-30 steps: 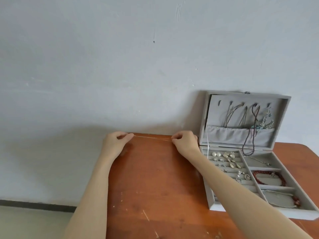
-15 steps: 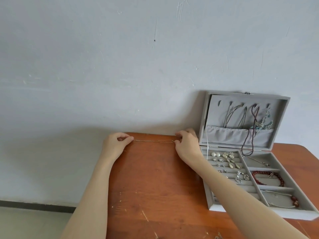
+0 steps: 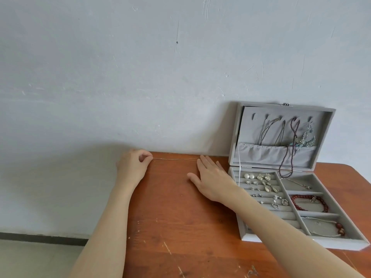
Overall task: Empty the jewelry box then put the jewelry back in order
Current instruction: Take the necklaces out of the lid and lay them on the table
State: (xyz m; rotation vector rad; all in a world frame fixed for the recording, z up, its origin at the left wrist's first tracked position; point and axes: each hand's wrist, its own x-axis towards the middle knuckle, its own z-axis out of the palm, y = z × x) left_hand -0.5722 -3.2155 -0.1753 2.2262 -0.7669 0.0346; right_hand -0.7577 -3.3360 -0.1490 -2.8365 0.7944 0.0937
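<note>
Scuffed reddish wood makes up the table (image 3: 180,213), pushed against a pale plastered wall, with the jewelry box (image 3: 297,243) standing open on it, lid propped upright. Just beside the box, on the far strip of table, a thin chain (image 3: 175,158) lies stretched in a straight line. The left hand (image 3: 133,165) pinches the chain's end farthest from the box between thumb and forefinger; the right hand (image 3: 212,181) lies between chain and box, fingers spread flat and holding nothing, fingertips at the chain's near end.

Emptying looks barely begun (the box is nearly full): necklaces hang inside the lid, a dark beaded strand (image 3: 289,157) droops over its fabric pocket, pearl and silver earrings (image 3: 261,183) sit in soft grey ridges, and a red bead bracelet (image 3: 313,202) fills one compartment. Next calls for a delicate fingertip pick from the box.
</note>
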